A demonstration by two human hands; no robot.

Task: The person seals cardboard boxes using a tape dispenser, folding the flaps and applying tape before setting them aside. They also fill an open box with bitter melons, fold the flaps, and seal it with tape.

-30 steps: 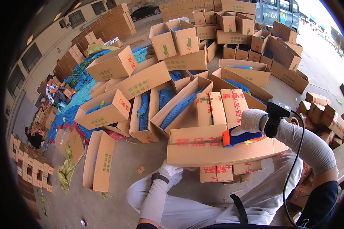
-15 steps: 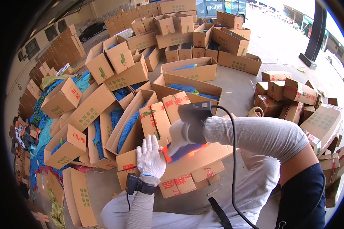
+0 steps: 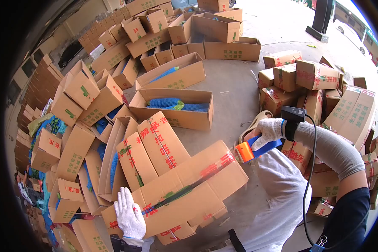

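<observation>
One closed carton [image 3: 193,185] (left hand [image 3: 130,215] atop); open box [image 3: 185,120] holds blue netting [image 3: 166,103].

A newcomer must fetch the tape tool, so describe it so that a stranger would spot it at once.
Start at the big closed carton lying across the person's lap. Just off its right end, the gloved right hand grips the tape dispenser. It alone is a blue tool with an orange head, amid brown cardboard boxes.

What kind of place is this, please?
Probably an open-air packing yard: many cardboard boxes lie on a concrete floor, some holding blue netting, and the right hand holds a tape dispenser beside a taped box.
</observation>
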